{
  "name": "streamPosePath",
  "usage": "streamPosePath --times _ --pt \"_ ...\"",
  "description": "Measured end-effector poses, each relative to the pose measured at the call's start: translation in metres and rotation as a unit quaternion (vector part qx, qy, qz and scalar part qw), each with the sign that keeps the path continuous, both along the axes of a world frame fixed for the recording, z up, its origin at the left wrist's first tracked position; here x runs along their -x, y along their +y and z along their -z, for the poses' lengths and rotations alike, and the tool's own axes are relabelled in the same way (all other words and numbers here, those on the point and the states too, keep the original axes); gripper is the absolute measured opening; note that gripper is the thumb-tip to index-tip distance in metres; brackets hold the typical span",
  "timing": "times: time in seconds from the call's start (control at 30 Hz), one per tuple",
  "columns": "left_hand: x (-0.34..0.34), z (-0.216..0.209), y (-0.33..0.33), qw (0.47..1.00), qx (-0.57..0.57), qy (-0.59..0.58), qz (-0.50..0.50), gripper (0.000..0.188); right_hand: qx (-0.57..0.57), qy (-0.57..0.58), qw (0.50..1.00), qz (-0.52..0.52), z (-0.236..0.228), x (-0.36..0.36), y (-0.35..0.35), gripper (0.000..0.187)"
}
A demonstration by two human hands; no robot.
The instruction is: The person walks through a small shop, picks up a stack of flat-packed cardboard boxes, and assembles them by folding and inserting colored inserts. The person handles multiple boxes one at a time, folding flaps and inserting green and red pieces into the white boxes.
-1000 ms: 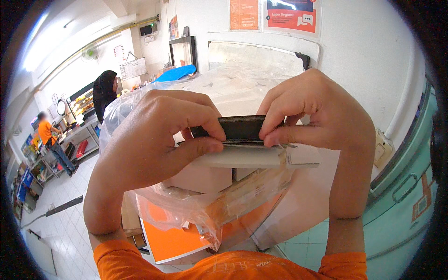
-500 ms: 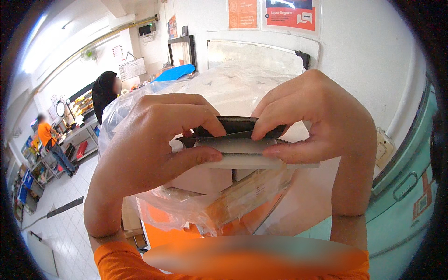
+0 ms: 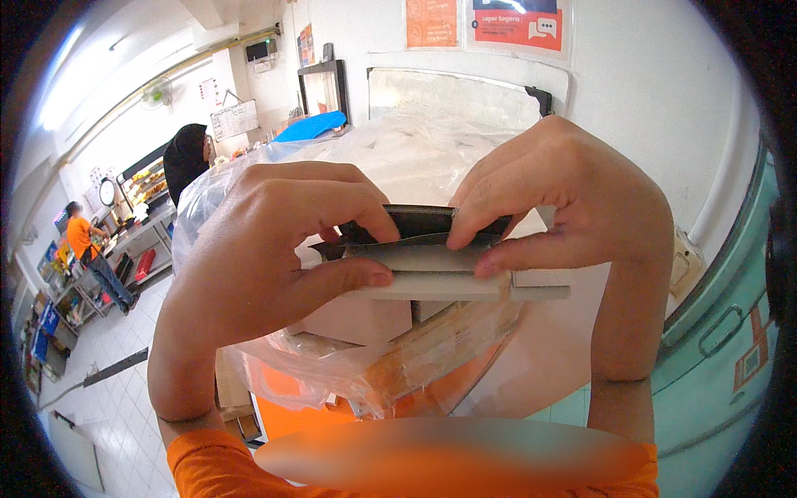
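The left hand (image 3: 278,236), fingers curled, pinches the left part of a small black-and-grey carton (image 3: 422,222) between finger and thumb. The carton sits between both hands, clear plastic sheeting (image 3: 415,158) beyond its far side. The right hand (image 3: 564,199), similarly curled, pinches its right part.

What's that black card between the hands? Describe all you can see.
The black card looks thin and folded: a wide dark panel behind, a pale grey face in front, a gap between. It is held crosswise over pale boxes, left hand and right hand near its ends, thumbs in front. Its underside is hidden.
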State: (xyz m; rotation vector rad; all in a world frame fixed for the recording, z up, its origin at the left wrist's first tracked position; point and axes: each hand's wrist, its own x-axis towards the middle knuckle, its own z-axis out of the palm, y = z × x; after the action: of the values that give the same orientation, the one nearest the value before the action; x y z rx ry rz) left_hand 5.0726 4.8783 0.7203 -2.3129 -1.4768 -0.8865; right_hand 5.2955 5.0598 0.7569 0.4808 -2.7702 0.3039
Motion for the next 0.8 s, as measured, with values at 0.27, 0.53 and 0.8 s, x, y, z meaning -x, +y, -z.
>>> streamPosePath --times 0.27,0.53,0.8 --pt "0.003 0.002 0.0 1.0 -0.002 0.002 0.009 0.03 0.008 0.007 1.0 -0.023 0.001 0.002 0.004 0.02" --pt "0.001 0.003 0.0 1.0 -0.009 -0.011 0.017 0.031 -0.051 0.027 0.998 -0.012 0.001 0.001 -0.006 0.019" --pt "0.0 0.001 -0.002 1.0 -0.001 -0.002 0.004 0.03 0.0 0.002 1.0 -0.026 0.003 0.001 0.003 0.023"
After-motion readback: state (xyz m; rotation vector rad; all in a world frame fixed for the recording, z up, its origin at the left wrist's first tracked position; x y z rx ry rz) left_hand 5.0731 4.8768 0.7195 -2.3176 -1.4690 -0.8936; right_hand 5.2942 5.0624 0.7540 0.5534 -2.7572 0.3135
